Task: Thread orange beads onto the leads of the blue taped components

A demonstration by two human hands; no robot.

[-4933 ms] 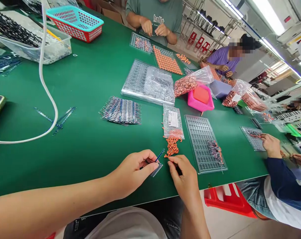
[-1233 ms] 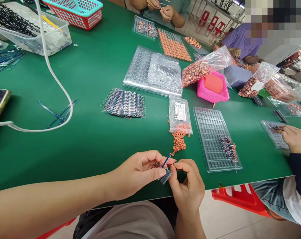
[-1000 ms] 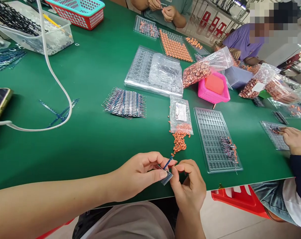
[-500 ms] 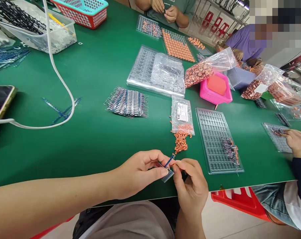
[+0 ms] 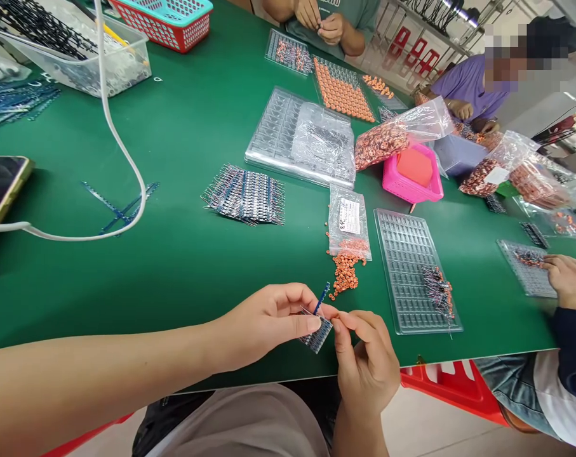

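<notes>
Between the thumb and fingers of my left hand [image 5: 278,320] is a small circuit board strip [image 5: 320,336] with rows of parts and thin wire legs. A narrow blue strip [image 5: 322,297] sticks up from it past the fingers. At the board's right edge, my right hand [image 5: 366,355] is closed in a pinch; a small orange piece shows faintly at its fingertips, too small to make out fully. Just beyond the hands, a pile of small orange rings [image 5: 345,273] spills from a labelled clear bag [image 5: 349,219]. A stack of similar board strips [image 5: 246,195] lies further left.
Right of the bag lies a clear tray [image 5: 402,273] with wired parts [image 5: 439,291]. Stacked clear trays [image 5: 273,133], a pink basket [image 5: 411,184] and filled bags stand behind. A white cable [image 5: 120,139] crosses the left side. Co-workers' hands [image 5: 571,279] work at the right and far side.
My left hand has tilted the board strip so more of its face shows. Both hands stay close together, the right still pinching at the board's edge. The whole view has shifted slightly.
</notes>
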